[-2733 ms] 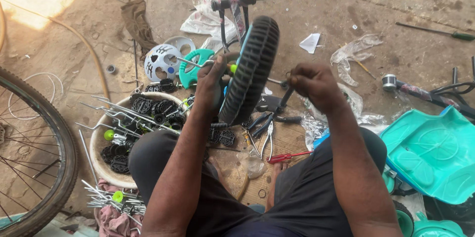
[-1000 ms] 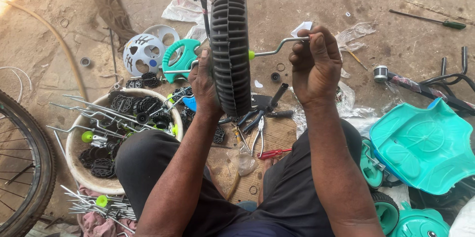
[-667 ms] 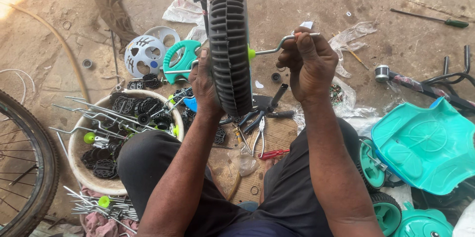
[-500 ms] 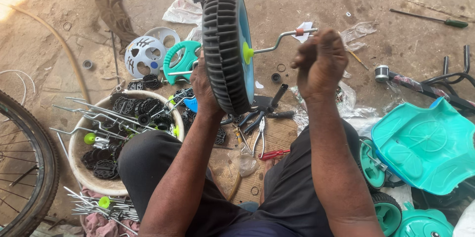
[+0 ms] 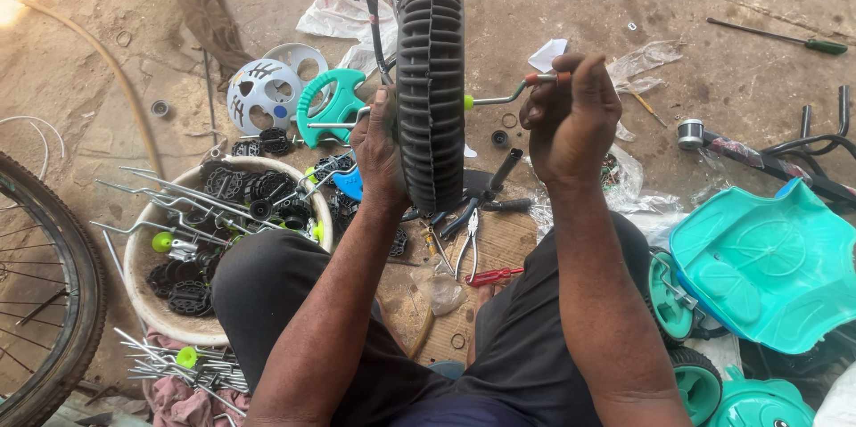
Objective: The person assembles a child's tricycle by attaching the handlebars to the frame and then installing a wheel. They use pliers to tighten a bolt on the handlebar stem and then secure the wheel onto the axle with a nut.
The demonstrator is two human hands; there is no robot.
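Change since earlier view: the small black wheel (image 5: 431,93) has turned from showing its teal face back to edge-on, tread toward the camera; the right hand (image 5: 571,115) sits a little lower on the crank.

Wheel: held upright at scene centre, above the lap; its ribbed tread faces the viewer; its plane runs near-to-far.

Axle axis: the bent metal crank (image 5: 504,94) passes through the hub and lies left-to-right, square to the wheel's plane; a yellow-green bush sits where the rod leaves the right face.

Left hand (image 5: 379,146): pressed flat against the wheel's left side, fingers wrapped toward the tread; touching, and the nearer of the two to the wheel itself.

Right hand: closed in a fist on the orange-tipped outer end of the crank; just right of the wheel, not touching the tread.

Hands, relative: apart, one on each side of the wheel, joined only through the rod.

Near ground: pliers (image 5: 467,233) and a red-handled tool lie below the wheel, between the knees.

Left: a pale basin (image 5: 159,313) holds black pedals and more cranks; a large bicycle tyre (image 5: 62,298) lies at the edge.

Right: a teal plastic seat (image 5: 771,266) lies well apart from the hands.

Far: a green-handled screwdriver (image 5: 785,37) on the bare ground.
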